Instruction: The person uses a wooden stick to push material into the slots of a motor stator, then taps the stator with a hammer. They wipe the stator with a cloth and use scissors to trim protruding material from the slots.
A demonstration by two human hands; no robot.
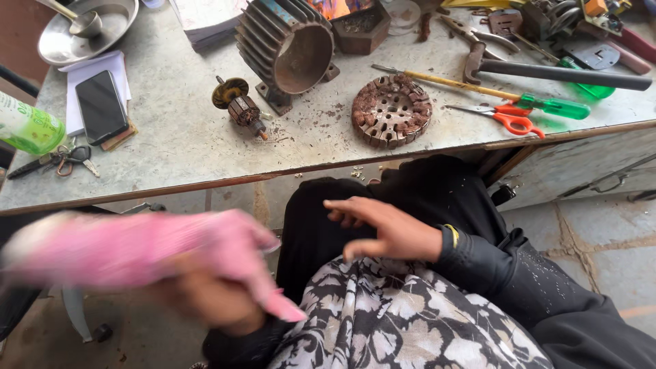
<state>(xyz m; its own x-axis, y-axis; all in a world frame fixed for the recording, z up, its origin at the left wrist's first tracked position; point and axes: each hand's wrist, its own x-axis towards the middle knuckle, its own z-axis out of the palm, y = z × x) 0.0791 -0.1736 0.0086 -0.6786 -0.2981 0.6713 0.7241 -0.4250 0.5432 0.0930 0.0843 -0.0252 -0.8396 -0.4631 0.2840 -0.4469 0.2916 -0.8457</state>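
My left hand grips a pink cloth, blurred, its long axis running level from far left to a corner drooping right over my lap. My right hand hovers just right of it, fingers loosely spread, holding nothing. Beyond both hands, on the bench: one finned motor housing lying open-mouthed toward me, empty; one steel bowl holding one ladle; one rusty stator core; one armature; one orange scissors; two green-handled screwdrivers.
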